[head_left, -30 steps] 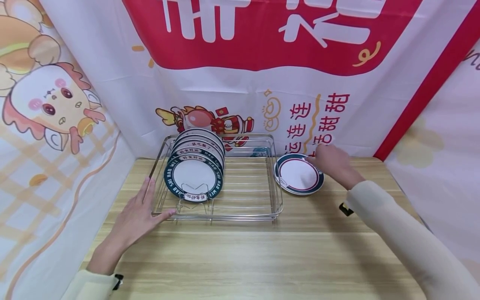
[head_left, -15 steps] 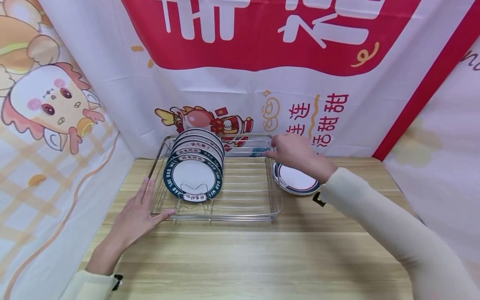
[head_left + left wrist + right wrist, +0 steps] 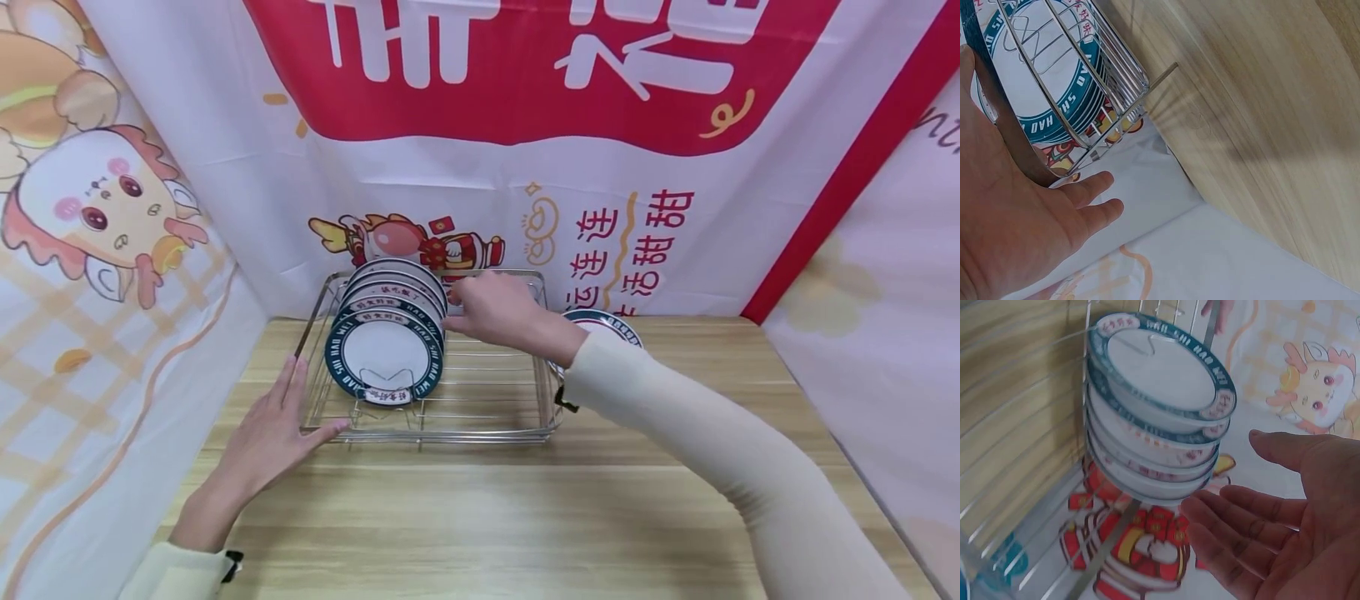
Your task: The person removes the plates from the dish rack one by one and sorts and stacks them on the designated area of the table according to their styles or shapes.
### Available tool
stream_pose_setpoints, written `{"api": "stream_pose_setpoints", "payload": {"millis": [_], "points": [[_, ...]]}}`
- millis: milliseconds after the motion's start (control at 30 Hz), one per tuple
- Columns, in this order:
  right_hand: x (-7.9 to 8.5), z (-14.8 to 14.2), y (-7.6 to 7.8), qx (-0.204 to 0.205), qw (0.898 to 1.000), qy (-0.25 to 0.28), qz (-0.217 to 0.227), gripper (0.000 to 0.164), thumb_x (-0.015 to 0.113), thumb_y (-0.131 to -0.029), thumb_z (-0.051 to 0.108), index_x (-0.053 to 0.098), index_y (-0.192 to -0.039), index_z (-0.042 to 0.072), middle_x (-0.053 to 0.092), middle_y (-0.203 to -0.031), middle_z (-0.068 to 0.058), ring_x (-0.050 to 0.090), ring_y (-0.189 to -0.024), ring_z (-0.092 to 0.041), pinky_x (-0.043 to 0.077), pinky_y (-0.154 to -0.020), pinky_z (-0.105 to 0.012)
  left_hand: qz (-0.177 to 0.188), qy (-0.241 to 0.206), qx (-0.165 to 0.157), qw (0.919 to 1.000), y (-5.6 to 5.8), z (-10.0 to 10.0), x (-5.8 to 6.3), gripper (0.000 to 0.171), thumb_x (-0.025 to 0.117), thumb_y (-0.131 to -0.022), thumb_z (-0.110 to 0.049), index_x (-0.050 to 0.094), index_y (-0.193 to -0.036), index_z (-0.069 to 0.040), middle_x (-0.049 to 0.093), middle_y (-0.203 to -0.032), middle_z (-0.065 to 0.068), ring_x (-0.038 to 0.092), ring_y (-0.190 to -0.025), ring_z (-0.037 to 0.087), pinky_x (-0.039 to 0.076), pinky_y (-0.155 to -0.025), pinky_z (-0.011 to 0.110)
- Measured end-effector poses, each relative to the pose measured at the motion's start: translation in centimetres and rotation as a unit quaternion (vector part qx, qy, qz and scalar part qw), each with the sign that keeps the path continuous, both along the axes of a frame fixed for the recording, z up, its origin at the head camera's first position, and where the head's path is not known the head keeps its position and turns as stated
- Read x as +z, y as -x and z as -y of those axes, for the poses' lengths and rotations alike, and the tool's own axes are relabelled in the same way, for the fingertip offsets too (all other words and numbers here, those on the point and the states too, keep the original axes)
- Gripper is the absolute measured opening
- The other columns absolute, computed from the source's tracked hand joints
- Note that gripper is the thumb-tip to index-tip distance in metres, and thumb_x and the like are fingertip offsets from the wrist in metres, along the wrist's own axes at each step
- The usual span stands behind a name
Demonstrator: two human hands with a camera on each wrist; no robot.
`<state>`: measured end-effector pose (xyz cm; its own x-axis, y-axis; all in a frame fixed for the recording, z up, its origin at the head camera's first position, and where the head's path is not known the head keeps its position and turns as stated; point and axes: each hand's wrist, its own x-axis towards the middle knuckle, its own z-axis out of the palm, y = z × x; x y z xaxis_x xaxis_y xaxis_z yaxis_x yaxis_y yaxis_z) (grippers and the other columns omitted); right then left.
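Note:
Several round plates with teal rims and lettering, the front plate [image 3: 384, 354] among them, stand on edge in the left part of a wire dish rack [image 3: 480, 436]. My left hand [image 3: 262, 437] rests against the rack's front left corner, with fingers straight along its side and thumb near the front rail. In the left wrist view, two fingers of that hand [image 3: 1029, 225] extend past the metal rim. Just right of the upright plates is my right hand [image 3: 506, 312], over the rack. The right wrist view shows this hand [image 3: 1313, 531] holding nothing, its fingers spread and apart from the plates [image 3: 1160, 369].
More plates [image 3: 603, 320] lie flat on the wooden table [image 3: 480, 517] right of the rack, partly hidden by my right sleeve [image 3: 675, 417]. Printed cloth [image 3: 450, 167] hangs close behind the rack and along both sides.
My right hand has moved left from above the flat plates, over the rack's right side, to beside the upright plates. The left hand has stayed put at the rack's corner.

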<state>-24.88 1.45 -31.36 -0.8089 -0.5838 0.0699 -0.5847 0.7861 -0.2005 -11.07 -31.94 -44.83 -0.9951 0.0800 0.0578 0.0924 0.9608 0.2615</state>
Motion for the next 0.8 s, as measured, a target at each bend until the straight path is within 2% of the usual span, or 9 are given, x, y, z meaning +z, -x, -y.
{"api": "stream_pose_setpoints", "payload": {"millis": [233,500,633,800], "points": [[-1.2,3.9,0.2,0.029,0.999,0.011,0.023,0.03,0.078,-0.096,0.045,0.076,-0.097,0.016,0.067,-0.074,0.002,0.061,-0.067,-0.016,0.046,-0.054,-0.026,0.003,-0.002,0.002,1.0,-0.1,0.2,0.2,0.117,0.057,-0.097,-0.074,-0.002,-0.169,-0.003,-0.006,-0.176,0.022,0.029,-0.145,0.067,0.029,-0.116,0.078],[-2.7,6.8,1.0,0.026,0.998,0.019,0.045,0.026,0.08,-0.097,0.039,0.079,-0.103,0.014,0.07,-0.083,0.002,0.064,-0.073,-0.015,0.054,-0.06,-0.022,0.001,-0.001,0.001,1.0,0.1,0.2,0.3,0.118,0.059,-0.096,-0.074,-0.002,-0.169,-0.003,-0.006,-0.176,0.022,0.03,-0.145,0.067,0.029,-0.116,0.078],[-3.6,8.0,1.4,0.021,0.998,0.008,0.057,0.03,0.08,-0.097,0.037,0.078,-0.112,0.011,0.073,-0.092,0.001,0.065,-0.077,-0.014,0.057,-0.065,-0.021,0.0,-0.001,0.0,1.0,0.1,0.2,0.2,0.118,0.059,-0.096,-0.074,-0.002,-0.169,-0.003,-0.006,-0.176,0.022,0.029,-0.145,0.066,0.029,-0.116,0.078],[-4.8,8.9,1.9,0.024,0.995,0.024,0.091,0.033,0.079,-0.098,0.03,0.074,-0.123,0.008,0.074,-0.105,-0.003,0.067,-0.082,-0.014,0.058,-0.07,-0.021,-0.005,-0.001,0.001,1.0,0.0,0.3,0.0,0.118,0.06,-0.096,-0.073,-0.001,-0.169,-0.003,-0.004,-0.176,0.022,0.03,-0.145,0.066,0.03,-0.115,0.078]]}}
